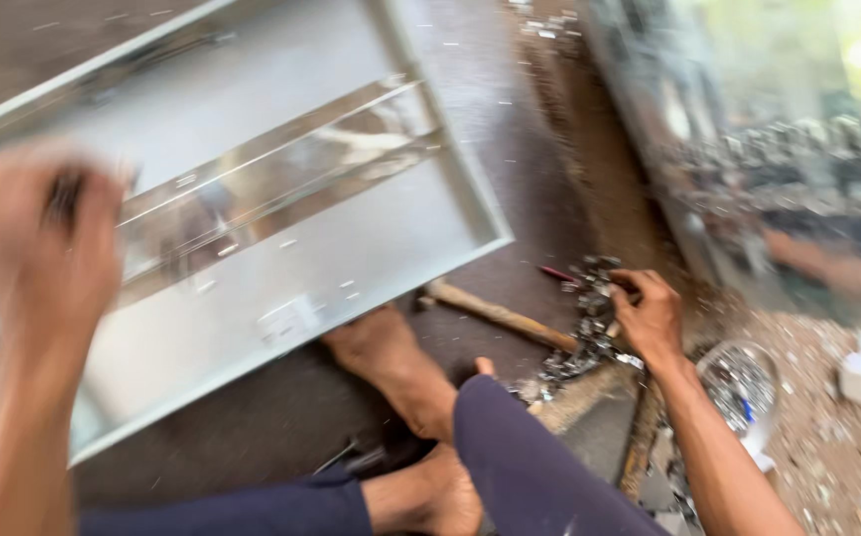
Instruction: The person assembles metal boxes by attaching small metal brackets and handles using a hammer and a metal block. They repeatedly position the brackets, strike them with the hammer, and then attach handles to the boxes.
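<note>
Reaching right hand [649,316] into small metal bits [589,333] at 3 o'clock, fingers curling, contents unclear; left hand [43,233] is clenching a dark tool beside the metal tray [351,248]; next calls for pinching one piece.

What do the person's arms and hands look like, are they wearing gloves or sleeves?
No gloves and no sleeves. Both forearms are bare up to the edge of the picture. The left hand is blurred, the right hand is sharper. No watch, ring or bracelet shows on either.

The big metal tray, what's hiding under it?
Under the metal tray, a bare foot props its lower edge, and a wooden handle pokes out nearby. The floor beneath is covered, so nothing more shows.
</note>
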